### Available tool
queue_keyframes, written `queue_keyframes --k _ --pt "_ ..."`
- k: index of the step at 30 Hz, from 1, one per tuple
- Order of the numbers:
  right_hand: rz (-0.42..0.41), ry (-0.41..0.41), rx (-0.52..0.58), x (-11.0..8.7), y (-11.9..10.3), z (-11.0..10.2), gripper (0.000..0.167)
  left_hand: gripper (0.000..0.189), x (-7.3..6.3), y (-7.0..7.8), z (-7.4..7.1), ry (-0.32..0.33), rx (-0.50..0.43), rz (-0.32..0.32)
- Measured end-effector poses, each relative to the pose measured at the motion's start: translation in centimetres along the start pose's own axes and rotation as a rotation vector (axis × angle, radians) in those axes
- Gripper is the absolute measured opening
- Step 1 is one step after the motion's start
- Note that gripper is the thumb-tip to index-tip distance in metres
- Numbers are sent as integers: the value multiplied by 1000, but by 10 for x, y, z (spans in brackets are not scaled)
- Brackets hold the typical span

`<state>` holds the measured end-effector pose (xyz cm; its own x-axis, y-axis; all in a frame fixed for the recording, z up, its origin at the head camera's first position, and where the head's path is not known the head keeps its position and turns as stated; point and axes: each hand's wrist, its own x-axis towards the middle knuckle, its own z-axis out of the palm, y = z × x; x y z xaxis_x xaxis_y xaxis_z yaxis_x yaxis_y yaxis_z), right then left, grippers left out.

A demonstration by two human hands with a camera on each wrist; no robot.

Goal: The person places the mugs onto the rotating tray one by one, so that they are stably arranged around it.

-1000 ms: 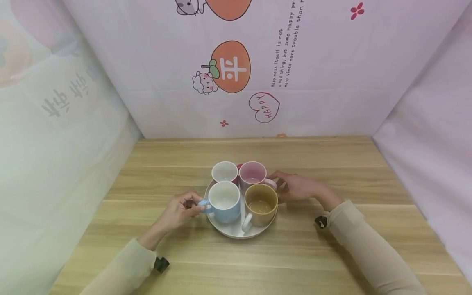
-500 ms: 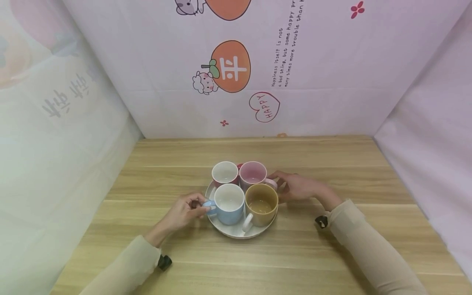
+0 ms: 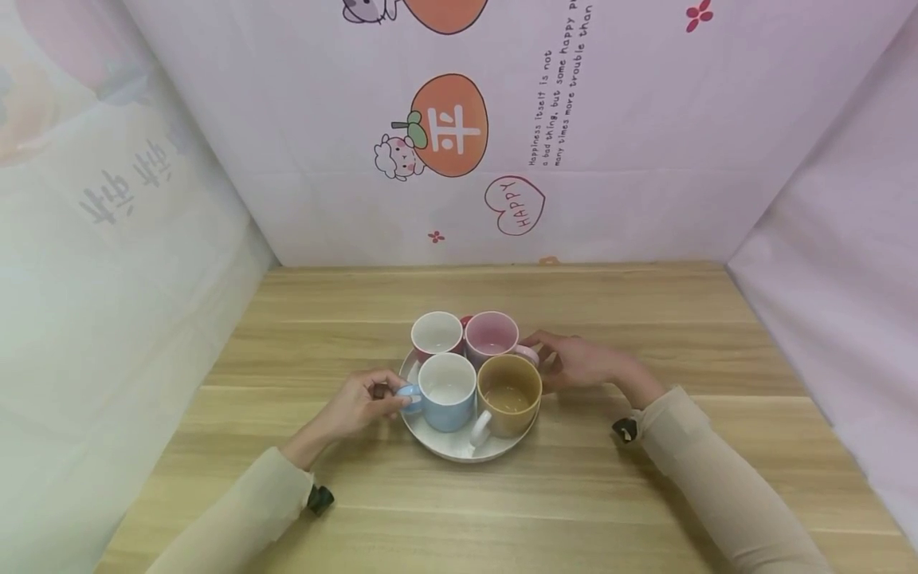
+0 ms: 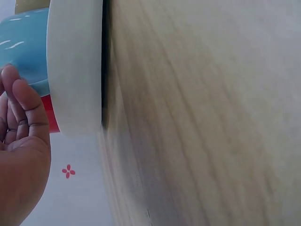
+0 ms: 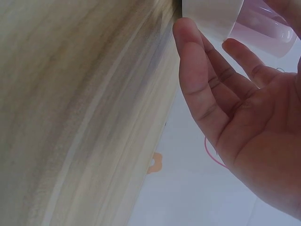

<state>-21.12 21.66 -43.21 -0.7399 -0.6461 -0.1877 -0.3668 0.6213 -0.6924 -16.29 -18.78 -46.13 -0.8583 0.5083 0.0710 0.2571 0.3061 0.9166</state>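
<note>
Several mugs stand upright on a round white tray (image 3: 441, 445) in the head view. My left hand (image 3: 358, 408) pinches the handle of the light blue mug (image 3: 446, 414) at the tray's front left. To its right is a mustard-yellow mug (image 3: 520, 424) with a white handle. Behind stand a red mug (image 3: 437, 335) with a white inside and a pink mug (image 3: 492, 335). My right hand (image 3: 577, 363) is beside the pink mug's handle, partly hidden by the yellow mug. In the right wrist view its fingers (image 5: 193, 70) are loosely bent at the tray's side (image 5: 209, 16).
The tray sits on a wood-grain table (image 3: 459, 518). A printed white cloth (image 3: 617, 159) hangs upright behind the table, and pale cloth walls (image 3: 93, 263) rise at both sides.
The light blue mug, still pinched by its handle, has moved slightly right, closer to the yellow mug, and my left hand with it. My right hand has stayed in place.
</note>
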Motion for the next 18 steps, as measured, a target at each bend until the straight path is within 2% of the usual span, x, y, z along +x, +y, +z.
queue_keyframes --k 11,18 --pt "-18 3 14 0 0 -1 63 20 1 -1 -5 -41 -9 -13" --pt "-22 3 17 -1 -1 -1 63 27 0 -1 -8 -52 -45 -75"
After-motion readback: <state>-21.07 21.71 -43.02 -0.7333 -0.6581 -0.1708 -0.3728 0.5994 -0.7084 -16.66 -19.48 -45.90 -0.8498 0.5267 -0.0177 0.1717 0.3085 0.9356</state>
